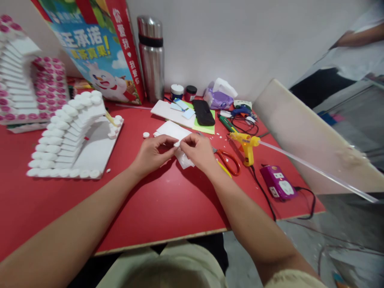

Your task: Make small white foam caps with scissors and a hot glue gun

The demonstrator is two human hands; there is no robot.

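both hands meet at the centre of the frame over the red surface (168, 200). the left hand (151, 153) and the right hand (198, 151) have their fingertips drawn together, jointly pinching a small white foam piece (177, 143) between them. just below and to the right of the fingers, a crumpled scrap of white foam sheet (184, 160) lies on the surface, partly under the right hand. a flat white foam sheet (171, 129) lies just above the hands.

to the right of the right hand lie red-handled scissors (229, 160), and beside them stands a yellow hot glue gun (246, 146) with a long clear glue stick (315, 170) reaching toward the right edge of the frame. a purple power strip (278, 183) sits lower right of the gun.

at left of the frame stands a white stepped foam model edged with round white caps (72, 138). a tall stainless steel flask (151, 58) stands at upper centre against the wall. another person's arm (357, 39) shows in the upper right corner.
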